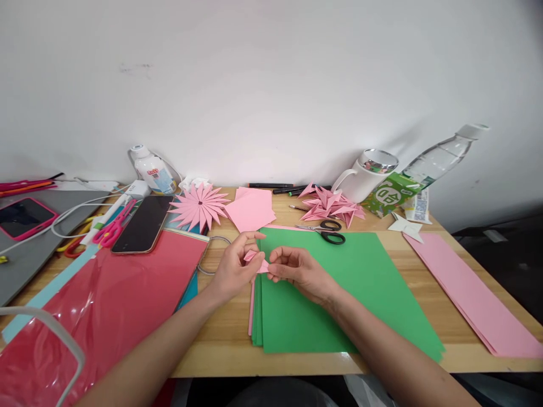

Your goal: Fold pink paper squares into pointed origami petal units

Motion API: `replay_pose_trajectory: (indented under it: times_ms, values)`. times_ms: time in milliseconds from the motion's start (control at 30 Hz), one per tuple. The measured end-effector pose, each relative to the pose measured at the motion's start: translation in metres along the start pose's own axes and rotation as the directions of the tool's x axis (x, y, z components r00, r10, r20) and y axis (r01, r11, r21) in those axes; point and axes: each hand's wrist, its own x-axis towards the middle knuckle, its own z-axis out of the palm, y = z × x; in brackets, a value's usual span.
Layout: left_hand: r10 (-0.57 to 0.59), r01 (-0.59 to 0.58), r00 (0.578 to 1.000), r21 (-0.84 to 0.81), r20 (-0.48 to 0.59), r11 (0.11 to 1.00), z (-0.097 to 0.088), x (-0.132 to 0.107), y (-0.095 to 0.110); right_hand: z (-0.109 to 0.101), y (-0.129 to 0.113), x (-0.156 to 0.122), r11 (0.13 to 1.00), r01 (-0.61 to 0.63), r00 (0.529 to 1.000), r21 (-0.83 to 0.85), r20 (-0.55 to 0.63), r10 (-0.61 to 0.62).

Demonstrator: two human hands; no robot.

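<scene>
A small folded piece of pink paper (263, 266) is held between my two hands, just over the left edge of a stack of green paper (331, 305). My left hand (238, 263) pinches its left part between thumb and fingers. At its right corner, the thumb and fingertips of my right hand (299, 270) close on the paper. Behind the hands lie some pink paper squares (254, 206) and a pink folded paper star (200, 203). A heap of pointed pink folded pieces (328, 204) sits farther right, with black-handled scissors (331, 230) in front of it.
Left are a phone (142, 225), pink scissors (113, 226), red paper in clear wrap (123, 299) and a white bottle (153, 169). A white mug (360, 178), green carton (391, 195) and tilted water bottle (441, 155) stand back right. Pink strips (475, 294) lie at right.
</scene>
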Motion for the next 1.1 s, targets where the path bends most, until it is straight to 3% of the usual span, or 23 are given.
replay_pose_trajectory:
  times_ms: [133,267,533,700,900,1100]
  values:
    - [-0.029,0.029,1.0,0.02,0.0,0.999,-0.002,0.0001,-0.0013,0.0033,0.0001,0.0009,0.996,0.028,0.999,-0.085,0.042,-0.024]
    - [-0.068,0.068,0.998,-0.019,-0.005,0.997,-0.0003,-0.0007,-0.0019,0.0031,0.0,0.0021,0.988,0.019,0.999,-0.156,-0.035,-0.024]
    - [-0.118,0.137,0.986,-0.164,0.121,0.977,-0.0016,0.0036,-0.0076,-0.0028,-0.0004,0.0048,0.998,0.021,0.996,-0.064,-0.086,-0.027]
    - [-0.136,0.155,0.986,-0.211,0.098,0.965,-0.0035,0.0038,-0.0091,-0.0004,0.0021,0.0041,0.979,0.103,0.986,-0.177,-0.11,-0.124]
    - [-0.115,0.145,0.98,-0.182,0.164,0.973,-0.0025,0.0014,-0.0068,0.0023,0.0049,0.0041,0.916,0.221,0.939,-0.336,-0.181,-0.293]
    - [-0.055,0.09,0.975,-0.157,0.216,0.983,-0.003,0.0011,-0.0054,0.0012,0.0049,0.0062,0.976,0.122,0.964,-0.179,-0.212,-0.16]
